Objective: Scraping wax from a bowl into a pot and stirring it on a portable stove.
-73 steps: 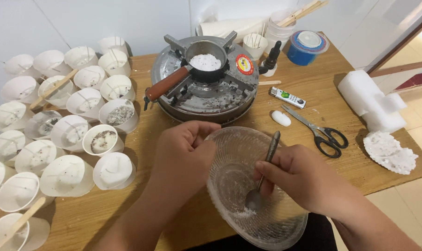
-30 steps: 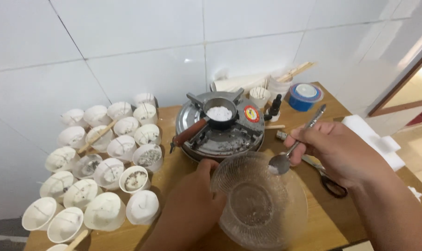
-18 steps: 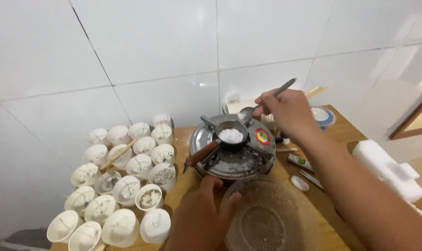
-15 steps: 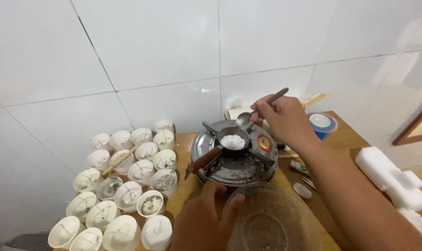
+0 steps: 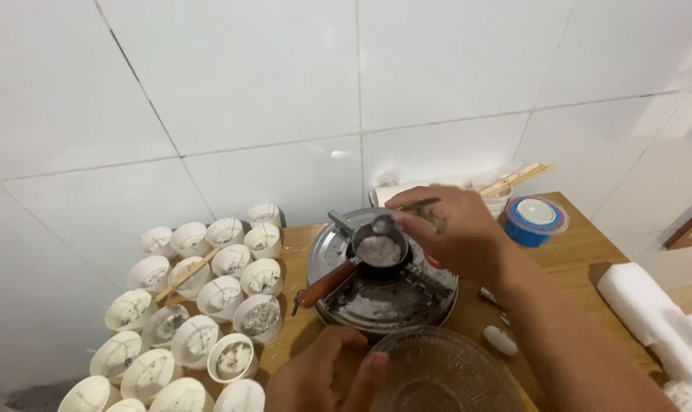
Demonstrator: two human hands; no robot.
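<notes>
My right hand (image 5: 452, 233) pinched the metal spoon (image 5: 395, 219), tipped over the small dark wooden-handled pot (image 5: 378, 255) of white powder; my left hand (image 5: 323, 374) gripped the nearly empty clear glass bowl (image 5: 445, 378).

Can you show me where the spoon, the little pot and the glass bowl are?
spoon (image 5: 384, 223), head view, on its bowl end.
little pot (image 5: 378, 252), head view, on the white stuff inside.
glass bowl (image 5: 437, 374), head view, on its inside wall.
</notes>
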